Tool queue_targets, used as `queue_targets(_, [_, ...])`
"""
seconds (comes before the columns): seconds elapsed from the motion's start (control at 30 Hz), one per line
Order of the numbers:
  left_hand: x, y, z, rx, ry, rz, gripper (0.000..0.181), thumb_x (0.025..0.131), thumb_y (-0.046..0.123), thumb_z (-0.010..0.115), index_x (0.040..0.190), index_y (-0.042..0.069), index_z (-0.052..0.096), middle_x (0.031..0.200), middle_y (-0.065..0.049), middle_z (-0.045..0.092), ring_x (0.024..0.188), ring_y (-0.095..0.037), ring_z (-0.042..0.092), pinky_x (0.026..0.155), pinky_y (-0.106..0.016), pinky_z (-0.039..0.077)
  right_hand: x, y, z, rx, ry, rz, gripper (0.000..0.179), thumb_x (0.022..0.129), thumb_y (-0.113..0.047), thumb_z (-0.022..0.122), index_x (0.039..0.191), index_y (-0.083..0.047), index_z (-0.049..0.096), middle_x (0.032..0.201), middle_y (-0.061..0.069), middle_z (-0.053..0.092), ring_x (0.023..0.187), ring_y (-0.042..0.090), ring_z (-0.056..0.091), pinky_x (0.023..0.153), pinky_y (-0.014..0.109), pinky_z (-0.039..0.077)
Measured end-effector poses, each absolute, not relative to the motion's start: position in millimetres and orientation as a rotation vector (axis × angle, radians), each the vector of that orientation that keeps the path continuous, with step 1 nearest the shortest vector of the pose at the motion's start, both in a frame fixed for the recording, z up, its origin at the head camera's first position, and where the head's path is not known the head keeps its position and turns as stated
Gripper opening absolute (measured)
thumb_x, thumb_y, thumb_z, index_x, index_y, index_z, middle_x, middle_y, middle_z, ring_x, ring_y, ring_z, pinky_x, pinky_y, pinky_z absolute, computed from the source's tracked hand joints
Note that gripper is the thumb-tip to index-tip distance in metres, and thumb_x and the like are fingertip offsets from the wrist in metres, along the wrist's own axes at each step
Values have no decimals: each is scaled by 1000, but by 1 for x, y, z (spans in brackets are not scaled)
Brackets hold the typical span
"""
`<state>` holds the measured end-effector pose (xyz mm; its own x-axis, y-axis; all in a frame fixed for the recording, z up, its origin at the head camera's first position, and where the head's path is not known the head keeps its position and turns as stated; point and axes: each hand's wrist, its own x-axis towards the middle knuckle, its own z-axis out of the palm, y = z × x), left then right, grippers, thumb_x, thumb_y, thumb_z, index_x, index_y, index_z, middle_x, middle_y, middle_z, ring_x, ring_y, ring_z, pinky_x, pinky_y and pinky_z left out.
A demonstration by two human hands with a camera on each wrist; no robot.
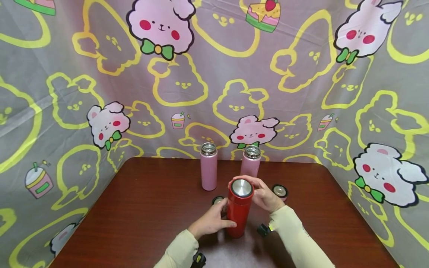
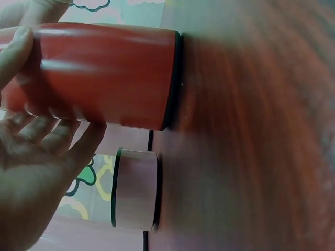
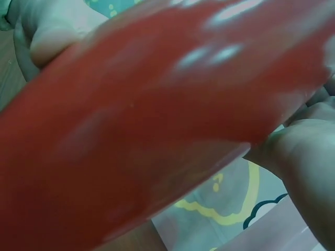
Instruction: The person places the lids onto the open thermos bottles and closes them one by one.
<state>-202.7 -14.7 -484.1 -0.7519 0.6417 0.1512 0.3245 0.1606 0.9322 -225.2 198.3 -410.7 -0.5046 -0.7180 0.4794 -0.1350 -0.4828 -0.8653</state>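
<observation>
Red and glossy, the bottle [image 1: 238, 214] is probably stiff, slick and fairly heavy; it's near the desk's [image 1: 134, 219] near middle, left hand [image 1: 210, 220] curled round its body, right hand [image 1: 264, 195] gripping its top, seemingly sound holds.

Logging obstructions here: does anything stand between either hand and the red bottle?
Nothing visible does: the left hand and right hand both hold the red bottle directly. The two pink bottles stand farther back, out of the way.
</observation>
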Motion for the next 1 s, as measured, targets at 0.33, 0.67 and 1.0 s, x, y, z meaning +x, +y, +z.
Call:
queue_targets(0.33, [-199,-15,-483,940,2208,1623,64,80,17,77,134,14,44,125,3,56,112,-12,54,94,-29,43,-213,197,-417,-1203,1384,-2179,48,91,-12,44,138,-5,45,133,10,54,119,24,50,101,43,38])
queue_targets(0.67, [-199,-14,-483,947,2214,1643,64,79,18,78,134,14,44,123,3,57,112,-12,55,95,-28,43,-209,193,-419,-1310,1399,-2217,51,91,-9,40,140,1,39,134,13,52,121,25,50,101,41,39])
queue_targets(1.0, [-197,-14,-477,902,2254,1600,65,76,23,81,131,17,46,121,6,57,114,-14,54,93,-30,45,-205,194,-413,-1252,1383,-2170,55,87,-3,33,142,2,35,138,14,48,124,28,46,103,44,36])
